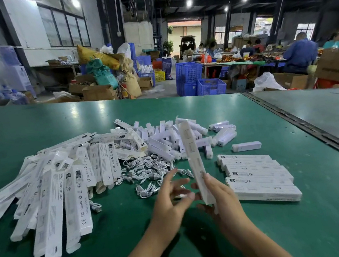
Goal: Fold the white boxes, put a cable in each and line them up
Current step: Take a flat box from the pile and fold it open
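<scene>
My right hand grips the lower end of a long white box, which stands nearly upright above the green table. My left hand hovers just left of it with fingers spread and blurred; it seems to pinch a small white cable end, though that is unclear. A tangle of white cables lies behind my hands. Flat unfolded boxes fan out on the left. A row of folded boxes lies side by side to the right.
A heap of small white lamp units sits at the table's middle back, with one loose unit to the right. A dark seam divides this table from the adjoining one. Blue crates, sacks and seated workers fill the hall behind.
</scene>
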Demonstrator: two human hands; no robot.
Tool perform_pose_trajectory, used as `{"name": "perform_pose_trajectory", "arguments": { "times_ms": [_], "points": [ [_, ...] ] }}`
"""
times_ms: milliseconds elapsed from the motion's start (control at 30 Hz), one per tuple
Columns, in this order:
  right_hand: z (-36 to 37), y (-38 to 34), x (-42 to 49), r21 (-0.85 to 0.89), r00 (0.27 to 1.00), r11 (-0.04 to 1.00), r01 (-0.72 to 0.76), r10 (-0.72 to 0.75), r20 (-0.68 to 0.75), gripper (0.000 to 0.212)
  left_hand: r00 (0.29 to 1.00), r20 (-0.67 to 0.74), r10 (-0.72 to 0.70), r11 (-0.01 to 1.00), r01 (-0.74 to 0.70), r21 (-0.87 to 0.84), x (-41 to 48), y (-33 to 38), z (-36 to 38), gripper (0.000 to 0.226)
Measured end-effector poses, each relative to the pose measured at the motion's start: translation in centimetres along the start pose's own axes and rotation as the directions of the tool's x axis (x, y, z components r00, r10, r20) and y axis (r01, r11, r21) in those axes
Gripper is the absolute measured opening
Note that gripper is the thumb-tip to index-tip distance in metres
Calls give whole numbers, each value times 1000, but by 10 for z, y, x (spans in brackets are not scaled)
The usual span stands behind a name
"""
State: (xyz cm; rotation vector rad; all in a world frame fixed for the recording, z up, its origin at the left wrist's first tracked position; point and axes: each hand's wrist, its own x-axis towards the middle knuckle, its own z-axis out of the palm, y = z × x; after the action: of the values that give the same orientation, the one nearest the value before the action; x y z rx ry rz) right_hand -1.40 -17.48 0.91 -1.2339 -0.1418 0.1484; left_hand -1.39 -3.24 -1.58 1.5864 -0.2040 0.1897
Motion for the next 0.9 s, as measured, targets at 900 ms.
{"name": "perform_pose_trajectory", "arguments": {
  "times_ms": [900],
  "points": [
    [6, 11, -3, -337, 999, 940, -44, 49, 7, 16, 963, -58, -262, 704, 150, -695, 18, 3, -26, 36]
  ]
}}
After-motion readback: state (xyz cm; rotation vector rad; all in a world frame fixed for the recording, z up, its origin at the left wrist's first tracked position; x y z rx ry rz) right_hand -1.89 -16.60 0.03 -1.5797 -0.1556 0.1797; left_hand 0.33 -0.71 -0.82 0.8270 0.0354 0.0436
